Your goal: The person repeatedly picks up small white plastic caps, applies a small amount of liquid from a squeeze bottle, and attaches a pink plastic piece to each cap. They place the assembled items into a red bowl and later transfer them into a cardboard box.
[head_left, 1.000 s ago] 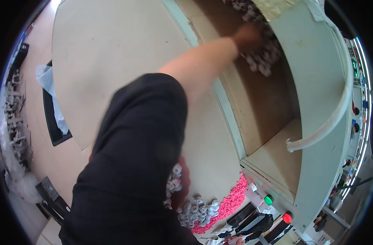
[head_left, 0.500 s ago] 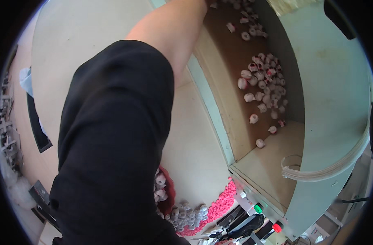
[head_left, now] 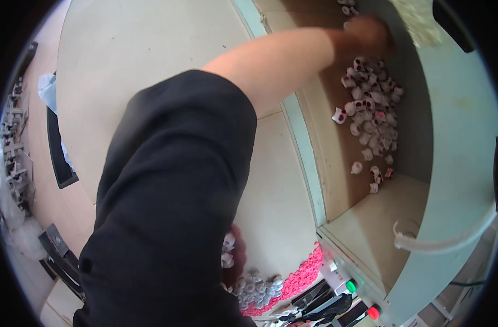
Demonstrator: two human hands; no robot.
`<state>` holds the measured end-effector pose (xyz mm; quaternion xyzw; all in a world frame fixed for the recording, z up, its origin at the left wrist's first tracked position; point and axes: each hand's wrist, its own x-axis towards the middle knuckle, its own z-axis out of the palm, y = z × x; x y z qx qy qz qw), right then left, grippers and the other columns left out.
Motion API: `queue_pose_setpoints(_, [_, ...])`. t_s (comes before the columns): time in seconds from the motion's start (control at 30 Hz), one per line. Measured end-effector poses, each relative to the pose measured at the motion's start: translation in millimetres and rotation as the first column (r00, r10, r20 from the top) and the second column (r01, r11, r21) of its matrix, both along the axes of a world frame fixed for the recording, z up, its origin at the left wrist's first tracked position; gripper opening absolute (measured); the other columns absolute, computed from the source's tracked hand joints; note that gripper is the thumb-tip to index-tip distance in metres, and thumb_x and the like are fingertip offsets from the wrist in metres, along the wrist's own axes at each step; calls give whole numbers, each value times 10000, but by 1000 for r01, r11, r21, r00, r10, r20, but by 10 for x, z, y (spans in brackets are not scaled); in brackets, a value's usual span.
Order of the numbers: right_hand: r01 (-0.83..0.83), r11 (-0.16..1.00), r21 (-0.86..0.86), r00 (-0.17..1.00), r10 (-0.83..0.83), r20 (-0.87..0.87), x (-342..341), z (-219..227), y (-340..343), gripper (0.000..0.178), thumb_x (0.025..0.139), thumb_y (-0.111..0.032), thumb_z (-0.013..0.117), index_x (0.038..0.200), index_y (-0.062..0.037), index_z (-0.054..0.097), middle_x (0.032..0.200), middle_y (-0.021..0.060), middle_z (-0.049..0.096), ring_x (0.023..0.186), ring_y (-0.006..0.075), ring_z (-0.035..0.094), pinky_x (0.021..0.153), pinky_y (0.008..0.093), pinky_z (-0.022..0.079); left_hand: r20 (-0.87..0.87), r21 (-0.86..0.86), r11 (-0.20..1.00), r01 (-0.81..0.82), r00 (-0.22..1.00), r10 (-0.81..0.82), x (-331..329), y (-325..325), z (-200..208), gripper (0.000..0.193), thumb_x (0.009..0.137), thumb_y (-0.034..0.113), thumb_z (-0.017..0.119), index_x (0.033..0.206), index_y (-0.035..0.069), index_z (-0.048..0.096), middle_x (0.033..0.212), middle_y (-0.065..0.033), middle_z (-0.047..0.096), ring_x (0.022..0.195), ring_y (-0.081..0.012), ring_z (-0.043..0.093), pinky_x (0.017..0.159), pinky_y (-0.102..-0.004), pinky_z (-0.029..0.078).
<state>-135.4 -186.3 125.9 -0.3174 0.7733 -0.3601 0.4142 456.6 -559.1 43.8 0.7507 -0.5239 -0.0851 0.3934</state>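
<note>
My left hand [head_left: 370,37] reaches into a long brown-floored trough [head_left: 336,147], its arm in a black sleeve crossing the view from the lower edge. The hand is dark and blurred against the trough's grey far wall, and its fingers cannot be made out. Right beside it lies a heap of small white rounded pieces with dark red spots [head_left: 372,109]. A few more such pieces [head_left: 348,8] lie beyond the hand. Whether it holds any of them is hidden. My right hand does not show.
Under the sleeve's edge sits a dark pink bowl [head_left: 239,256] with white pieces. Beside it are a pile of grey translucent pieces [head_left: 257,289] and a band of pink bits [head_left: 298,278]. Green [head_left: 351,285] and red buttons [head_left: 374,312] sit at the trough's end. A white cord bundle [head_left: 451,242] hangs at right.
My left hand has swung right and nearer, coming into view over the trough. The white pieces there now lie in a denser heap against the far wall. The whole view has shifted slightly.
</note>
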Motion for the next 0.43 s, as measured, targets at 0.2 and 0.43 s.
queue_pose_setpoints(0.2, [76, 997, 12, 997, -77, 3, 150, 67, -26, 197, 803, -267, 567, 822, -82, 503, 676, 10, 459, 606, 126, 430, 552, 268, 383, 105, -147, 836, -529, 832, 545, 1237, -27, -590, 438, 891, 277, 378, 1284, 85, 410, 1355, -189, 332, 1271, -337, 266, 1036, -458, 226])
queue_pose_setpoints(0.43, [-1, 999, -41, 1000, 2, 6, 246, 30, 155, 211, 849, -241, 499, 702, -98, 448, 654, 10, 428, 598, 123, 371, 573, 251, 348, 252, 60, 998, 5, 968, -20, 50, -272, -344, 496, 881, 332, 409, 1334, 134, 361, 1402, -113, 290, 1296, -247, 249, 1047, -357, 229])
